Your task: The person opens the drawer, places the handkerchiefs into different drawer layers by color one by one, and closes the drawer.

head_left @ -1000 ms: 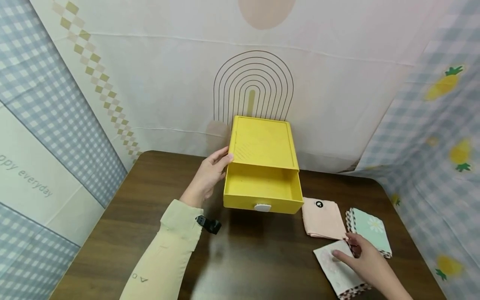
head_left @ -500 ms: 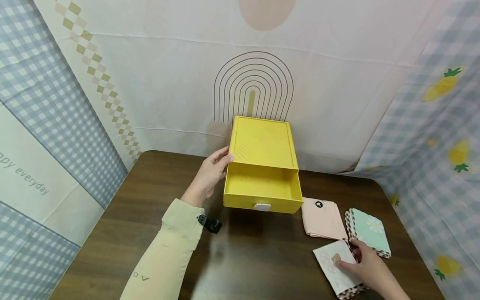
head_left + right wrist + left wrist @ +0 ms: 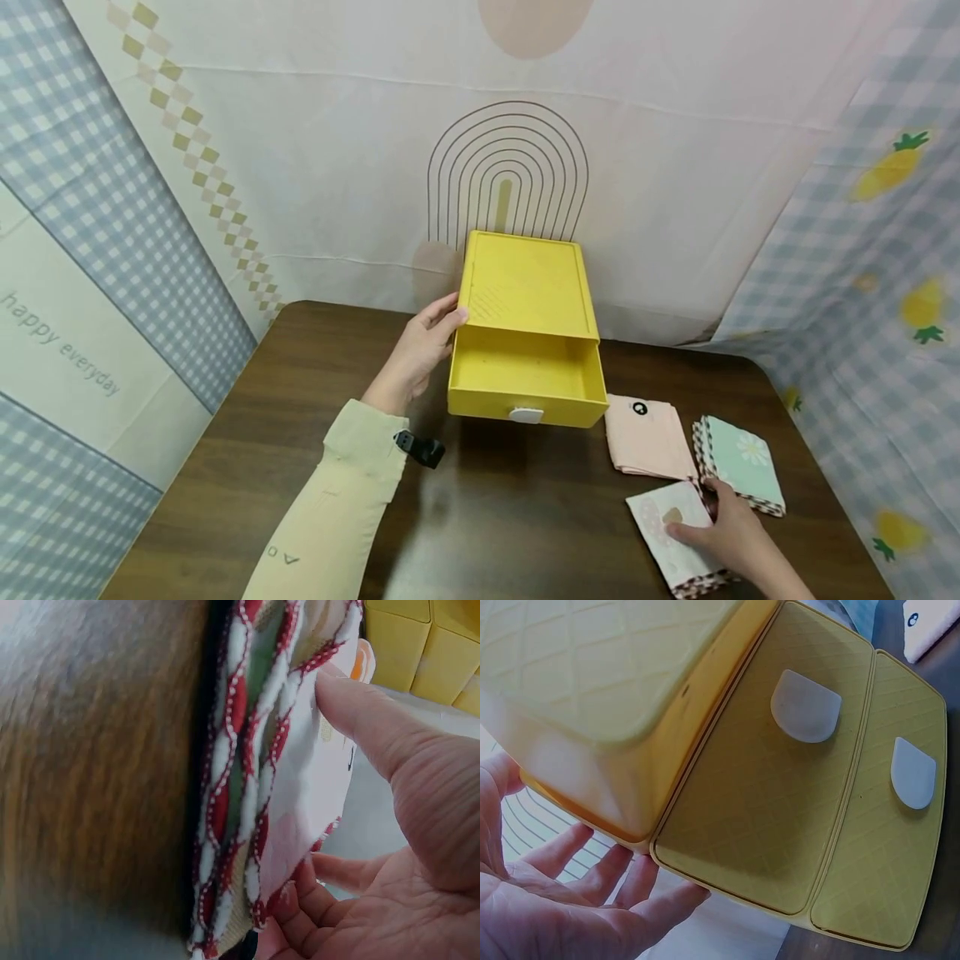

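Note:
My left hand (image 3: 416, 354) rests against the left side of a yellow drawer unit (image 3: 528, 279), thumb at its top front edge and fingers spread along the side. The top drawer (image 3: 480, 400) is pulled out, and nothing shows inside it. Below it, the left wrist view has two pushed-in drawers with white pulls (image 3: 806, 706). At the lower right my right hand (image 3: 731, 537) pinches a folded white towel (image 3: 671, 560), thumb on top and fingers at its right edge. Red-and-white stitching (image 3: 247, 750) runs along the towel's layered edge.
A folded pink towel (image 3: 648, 442) lies right of the drawer unit, just behind the white one. Farther right is a folded mint towel (image 3: 742, 462) with a daisy. All lie on a dark wooden table (image 3: 300, 400); a patterned cloth wall (image 3: 337, 167) stands behind.
My right hand has settled lower on the white towel, its thumb and fingers closing on the right side. My left hand and the drawer unit have stayed in place.

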Tool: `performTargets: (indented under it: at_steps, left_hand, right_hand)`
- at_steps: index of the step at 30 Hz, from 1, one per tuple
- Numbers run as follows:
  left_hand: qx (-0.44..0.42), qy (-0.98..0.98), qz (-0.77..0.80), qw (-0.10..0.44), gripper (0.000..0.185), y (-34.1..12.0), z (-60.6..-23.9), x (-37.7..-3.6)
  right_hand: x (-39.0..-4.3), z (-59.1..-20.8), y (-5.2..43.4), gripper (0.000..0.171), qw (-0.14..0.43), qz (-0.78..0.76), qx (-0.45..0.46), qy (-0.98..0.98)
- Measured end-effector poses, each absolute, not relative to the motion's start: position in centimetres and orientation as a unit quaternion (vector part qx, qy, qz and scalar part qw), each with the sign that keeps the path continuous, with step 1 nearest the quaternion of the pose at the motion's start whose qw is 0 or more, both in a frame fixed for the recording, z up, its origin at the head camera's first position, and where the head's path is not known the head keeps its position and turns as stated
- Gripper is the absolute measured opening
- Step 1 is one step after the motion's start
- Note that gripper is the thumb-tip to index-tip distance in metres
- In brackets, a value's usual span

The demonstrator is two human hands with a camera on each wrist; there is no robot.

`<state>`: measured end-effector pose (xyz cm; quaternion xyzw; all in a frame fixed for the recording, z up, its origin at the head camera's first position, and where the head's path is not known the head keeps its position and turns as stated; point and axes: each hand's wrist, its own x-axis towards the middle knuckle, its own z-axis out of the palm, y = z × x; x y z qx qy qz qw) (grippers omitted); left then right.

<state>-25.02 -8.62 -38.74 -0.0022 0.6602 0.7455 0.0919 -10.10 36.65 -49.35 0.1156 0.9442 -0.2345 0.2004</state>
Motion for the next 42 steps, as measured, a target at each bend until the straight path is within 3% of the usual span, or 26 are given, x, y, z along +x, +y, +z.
performTargets:
  at_steps: [7, 28, 39, 42]
  left_hand:
    - [-0.003, 0.659, 0.747, 0.086, 0.053, -8.6, -38.7, -25.1]
    - [0.003, 0.648, 0.757, 0.089, 0.052, -8.5, -39.0, -25.0]
    - [0.006, 0.648, 0.757, 0.088, 0.052, -8.4, -39.0, -24.8]
    - [0.005, 0.647, 0.757, 0.088, 0.052, -8.4, -39.0, -24.8]
  right_hand:
    - [-9.9, -49.3, 36.0, 0.124, 0.171, -0.233, 0.140, 0.947]
    - [-10.0, -49.1, 35.8, 0.123, 0.209, -0.189, 0.159, 0.946]
    - [-9.5, -48.7, 35.5, 0.126, 0.200, -0.192, 0.156, 0.948]
    - [-9.4, -48.5, 35.5, 0.119, 0.198, -0.202, 0.147, 0.948]
